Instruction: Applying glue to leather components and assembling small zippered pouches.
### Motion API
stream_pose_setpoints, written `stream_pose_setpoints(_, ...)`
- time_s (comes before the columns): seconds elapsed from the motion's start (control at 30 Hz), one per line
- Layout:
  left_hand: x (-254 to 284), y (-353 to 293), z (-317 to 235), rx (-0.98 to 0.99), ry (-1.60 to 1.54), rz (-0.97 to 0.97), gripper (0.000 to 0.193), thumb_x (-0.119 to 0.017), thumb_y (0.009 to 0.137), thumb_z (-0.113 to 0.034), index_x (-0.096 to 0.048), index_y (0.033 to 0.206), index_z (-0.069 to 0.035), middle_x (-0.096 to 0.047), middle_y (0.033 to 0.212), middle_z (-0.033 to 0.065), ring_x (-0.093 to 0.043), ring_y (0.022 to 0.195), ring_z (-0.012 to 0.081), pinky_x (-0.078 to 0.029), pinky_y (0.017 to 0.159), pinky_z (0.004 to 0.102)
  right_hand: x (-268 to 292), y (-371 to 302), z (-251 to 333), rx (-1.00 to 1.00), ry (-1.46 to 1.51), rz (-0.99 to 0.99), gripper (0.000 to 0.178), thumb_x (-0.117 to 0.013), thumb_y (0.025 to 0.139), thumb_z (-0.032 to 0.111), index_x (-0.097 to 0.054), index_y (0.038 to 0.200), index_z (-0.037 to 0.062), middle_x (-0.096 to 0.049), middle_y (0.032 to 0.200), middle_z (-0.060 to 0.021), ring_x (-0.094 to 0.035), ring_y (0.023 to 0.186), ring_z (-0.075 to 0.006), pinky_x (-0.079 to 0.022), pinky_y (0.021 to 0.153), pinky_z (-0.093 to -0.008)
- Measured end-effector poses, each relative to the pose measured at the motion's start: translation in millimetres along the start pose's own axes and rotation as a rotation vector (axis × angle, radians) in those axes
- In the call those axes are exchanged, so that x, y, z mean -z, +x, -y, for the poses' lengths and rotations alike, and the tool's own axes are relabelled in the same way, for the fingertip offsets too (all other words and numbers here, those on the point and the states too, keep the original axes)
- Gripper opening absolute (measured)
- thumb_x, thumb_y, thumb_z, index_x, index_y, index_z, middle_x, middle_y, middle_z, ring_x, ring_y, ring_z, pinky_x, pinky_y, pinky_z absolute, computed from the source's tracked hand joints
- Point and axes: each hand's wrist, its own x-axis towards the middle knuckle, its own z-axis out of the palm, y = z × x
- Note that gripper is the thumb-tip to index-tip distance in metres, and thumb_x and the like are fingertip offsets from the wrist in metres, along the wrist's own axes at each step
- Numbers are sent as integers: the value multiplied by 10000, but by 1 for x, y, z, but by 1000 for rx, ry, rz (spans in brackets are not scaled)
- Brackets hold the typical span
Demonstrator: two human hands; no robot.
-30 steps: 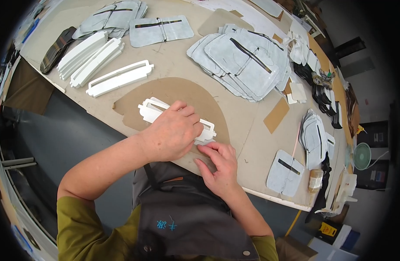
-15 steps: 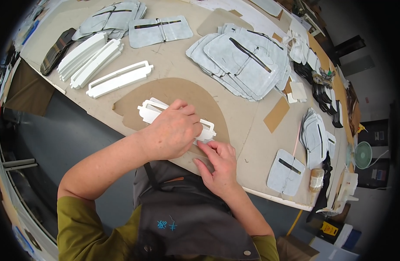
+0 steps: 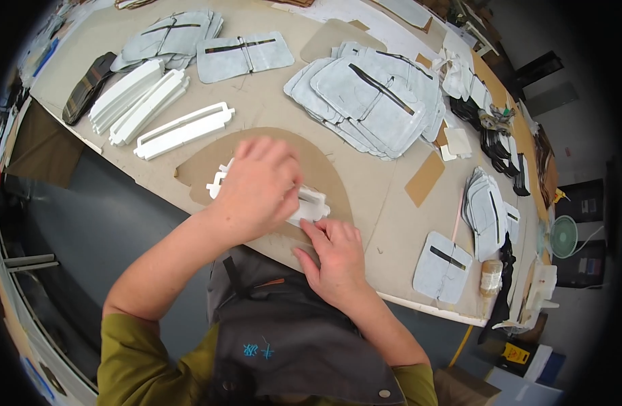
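Observation:
A white slotted strip frame [image 3: 313, 206] lies on a brown round-edged board [image 3: 317, 162] near the table's front edge. Over the frame's middle is my left hand [image 3: 260, 183], its bent fingers smeared by motion. Whether they pinch anything cannot be made out, and the hand hides the middle of the frame. My right hand [image 3: 336, 260] sits at the frame's near right end. Its index fingertip touches the edge there, while the thumb stands apart and the other fingers are loosely bent.
More white slotted frames [image 3: 185, 130] lie at the left, beside a dark striped fabric piece [image 3: 87, 88]. Grey-blue panels with black slits [image 3: 375, 95] are piled at the back. A brown card [image 3: 424, 179], a single panel [image 3: 443, 267] and a bottle [image 3: 490, 279] are to the right.
My left hand has lifted slightly and shifted left along the frame, its fingers now blurred. The right hand keeps its place at the frame's end. The whole view has shifted a little.

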Motion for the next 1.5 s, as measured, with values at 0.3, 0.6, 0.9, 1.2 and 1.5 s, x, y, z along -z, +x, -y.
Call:
stream_pose_setpoints(0.3, 97, -30, 118, 709, -676, -944, 225, -583, 956, -174, -682, 1037, 12, -668, 993, 40, -572, 947, 135, -433, 887, 298, 10, 7, 4, 45, -54, 30, 392, -773, 783, 174, -677, 1132, 24, -616, 1013, -95, -583, 983, -273, -420, 914, -422)
stream_pose_setpoints(0.6, 151, -20, 68, 359, -681, -919, 149, -595, 974, -88, -632, 1072, 18, -628, 1079, 31, -543, 1054, 111, -394, 987, 259, 5, 48, -8, -5, -83, 51, 131, -759, 784, 154, -663, 828, 76, -646, 664, -79, -634, 675, -280, -438, 752, -402)
stream_pose_setpoints(0.9, 86, 53, -26, 184, -598, -398, 58, -614, 907, -48, -597, 961, -36, -564, 1162, 93, -518, 1094, 178, -367, 1001, 292, 40, 29, -16, -46, 193, -87, 133, -758, 767, 86, -631, 804, 82, -608, 627, -39, -578, 583, -250, -443, 728, -349)
stream_pose_setpoints(1.2, 2, 99, -117, 53, -680, 270, 73, -638, 876, -88, -593, 931, -68, -557, 1136, 87, -532, 1080, 222, -477, 734, 319, 186, -37, -65, -140, 404, -409, 361, -858, 713, 150, -672, 1017, 90, -609, 1168, -96, -547, 1164, -246, -431, 1000, -373)
stream_pose_setpoints(1.5, -69, 111, -166, -102, -616, 372, 236, -665, 858, -99, -586, 1076, -54, -553, 1141, 103, -519, 1099, 249, -453, 893, 338, 176, -89, -103, -265, 462, -300, 174, -776, 740, 33, -626, 827, 53, -650, 1027, -67, -590, 982, -177, -438, 913, -319)
